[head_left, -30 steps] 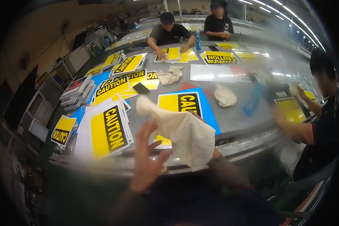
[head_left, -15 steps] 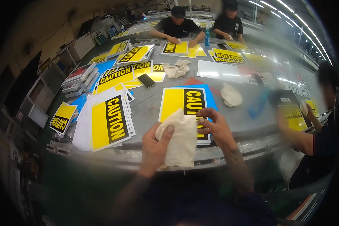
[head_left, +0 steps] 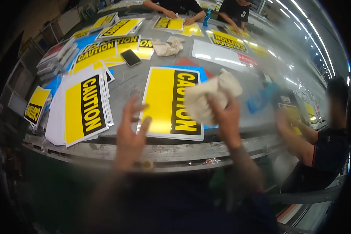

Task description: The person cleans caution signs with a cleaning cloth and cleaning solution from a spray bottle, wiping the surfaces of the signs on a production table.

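Right hand, right of centre frame: fingers pinching a bunched pale cloth over the right side of a yellow-and-black CAUTION sign, mid-frame. Motion blur; cannot tell whether cloth meets sign. Left hand, lower left of centre: fingers spread, near the sign's lower left edge. Phone flat, upper left of centre.

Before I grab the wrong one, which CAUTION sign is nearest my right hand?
The CAUTION sign between your left hand and right hand, its black band partly hidden by the held cloth; the other signs lie farther off.
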The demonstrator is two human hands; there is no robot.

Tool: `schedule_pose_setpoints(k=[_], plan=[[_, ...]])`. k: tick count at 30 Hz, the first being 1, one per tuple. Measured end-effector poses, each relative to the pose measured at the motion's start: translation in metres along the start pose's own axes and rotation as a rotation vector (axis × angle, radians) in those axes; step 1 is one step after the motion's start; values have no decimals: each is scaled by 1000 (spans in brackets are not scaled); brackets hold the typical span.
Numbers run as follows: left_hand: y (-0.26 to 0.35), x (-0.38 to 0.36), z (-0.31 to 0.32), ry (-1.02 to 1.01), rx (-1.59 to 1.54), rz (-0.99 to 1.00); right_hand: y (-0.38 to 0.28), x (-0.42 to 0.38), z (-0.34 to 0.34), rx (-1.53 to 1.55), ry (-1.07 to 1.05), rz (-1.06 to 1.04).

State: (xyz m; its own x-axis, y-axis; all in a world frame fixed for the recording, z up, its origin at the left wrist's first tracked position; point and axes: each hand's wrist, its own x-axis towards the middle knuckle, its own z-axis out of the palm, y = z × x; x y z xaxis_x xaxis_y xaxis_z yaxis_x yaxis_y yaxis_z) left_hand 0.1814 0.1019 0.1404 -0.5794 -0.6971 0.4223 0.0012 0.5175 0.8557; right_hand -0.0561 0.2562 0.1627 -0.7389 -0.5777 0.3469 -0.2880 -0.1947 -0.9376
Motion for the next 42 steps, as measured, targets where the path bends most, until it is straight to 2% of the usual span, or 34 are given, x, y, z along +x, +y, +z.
schedule_pose_setpoints(k=[2,3,4,6,7,8,10,11,13,14,16,17,18,19,21,23,24,26,27,28,30,32,34,36,38,39,40,41,42], plan=[[-17,24,-20,7,66,-24,3,36,-15,-439,-1,-331],[-25,33,-28,-64,94,-55,12,42,-20,-581,-157,-345],[-36,41,-33,-154,230,27,20,48,-21,-720,-317,-357],[-58,52,-37,-334,500,192,37,38,-12,-780,-772,-320],[-70,55,-35,-474,515,110,48,31,-4,-846,-962,-259],[-76,55,-31,-538,576,104,58,25,5,-904,-991,-449],[-87,56,-24,-672,695,94,63,20,17,-950,-867,-397],[-96,56,-20,-738,715,58,68,24,18,-981,-871,-399],[-104,54,-20,-742,685,57,88,34,16,-1001,-835,-428],[-107,56,-21,-741,674,65,103,43,15,-999,-746,-449],[-110,54,-19,-754,682,58,119,62,14,-944,-572,-354],[-110,54,-19,-755,685,58,113,51,23,-934,-615,-285],[-111,54,-19,-744,690,54,108,28,23,-1018,-867,-261],[-111,55,-19,-735,677,46,102,7,30,-907,-940,-521],[-110,55,-19,-731,656,30,88,4,41,-950,-1126,-652],[-111,57,-20,-736,656,27,75,27,52,-1295,-1359,-376],[-111,57,-19,-740,660,25,95,45,29,-928,-1018,-152],[-112,55,-17,-755,653,16,111,53,27,-931,-741,-163],[-113,56,-18,-753,652,13,101,38,27,-939,-888,-243],[-112,57,-18,-749,654,10,79,30,35,-1092,-1207,-309],[-110,59,-19,-751,648,8,88,13,20,-652,-1151,-567],[-111,58,-18,-757,652,12,89,45,24,-702,-1029,-591],[-110,60,-17,-770,661,4,118,84,4,-990,-989,-410],[-110,58,-16,-772,670,8,136,129,7,-1072,-623,-230],[-109,59,-16,-772,662,-8,141,107,15,-1035,-667,-267],[-108,60,-17,-769,655,-21,116,87,29,-1033,-926,-288],[-107,60,-17,-767,649,-37,88,66,49,-1089,-1287,-166],[-107,61,-17,-765,631,-58,87,51,44,-948,-1267,-690],[-107,62,-17,-771,636,-60,108,49,36,-818,-1271,-434]])
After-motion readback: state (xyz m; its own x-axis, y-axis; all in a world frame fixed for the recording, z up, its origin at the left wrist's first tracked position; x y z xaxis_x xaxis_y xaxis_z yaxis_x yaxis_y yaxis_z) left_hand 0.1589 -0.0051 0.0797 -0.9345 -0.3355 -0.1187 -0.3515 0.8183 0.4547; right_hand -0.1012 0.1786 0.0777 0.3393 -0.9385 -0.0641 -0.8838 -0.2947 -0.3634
